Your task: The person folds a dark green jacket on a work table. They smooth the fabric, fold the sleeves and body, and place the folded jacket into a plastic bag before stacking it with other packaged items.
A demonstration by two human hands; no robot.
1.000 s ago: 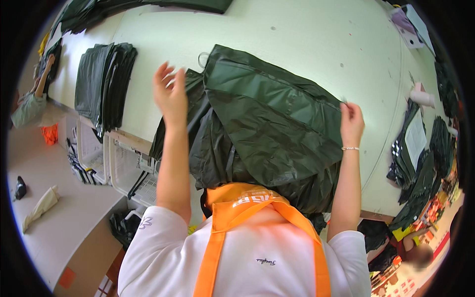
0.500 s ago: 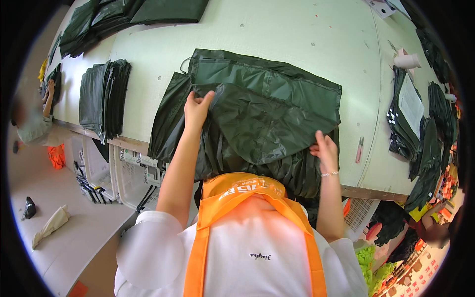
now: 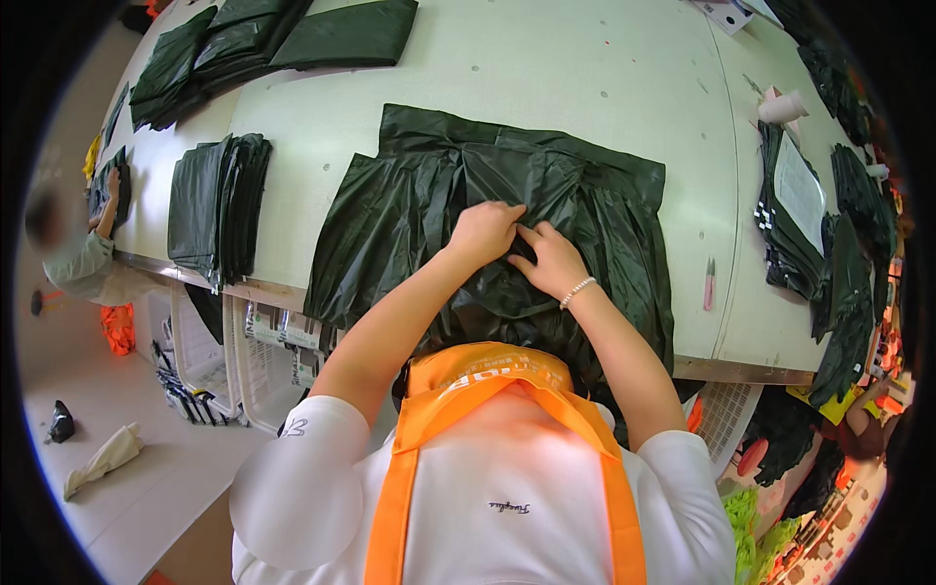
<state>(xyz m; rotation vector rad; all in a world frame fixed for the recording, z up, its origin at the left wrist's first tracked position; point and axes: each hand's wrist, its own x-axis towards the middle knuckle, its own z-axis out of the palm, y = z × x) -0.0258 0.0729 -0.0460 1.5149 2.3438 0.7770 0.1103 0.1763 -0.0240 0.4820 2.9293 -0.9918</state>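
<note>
A dark green, slightly shiny garment [image 3: 385, 229] lies on the table in front of me, its far edge flat and its near part in many folds that hang over the table's front edge. Over its middle my two hands are close together. My left hand [image 3: 485, 232] has its fingers pressed together on the cloth. Beside it, to the right, my right hand [image 3: 554, 263] is bent with thumb and fingertips closing on the same cloth. The fingertips partly hide what they pinch.
Folded dark green pieces [image 3: 216, 210] are stacked at left, with another pile [image 3: 253, 49] at far left. Right of the garment lies a pair of thread snips [image 3: 710, 285]. Further right are dark pieces with a paper sheet [image 3: 799, 190] and a thread cone [image 3: 783, 107]. Another person [image 3: 83, 258] works at far left.
My hands have moved from the garment's two sides inward to its middle. The loose upper layer no longer shows its rounded edge, and the far lighter green strip is covered.
</note>
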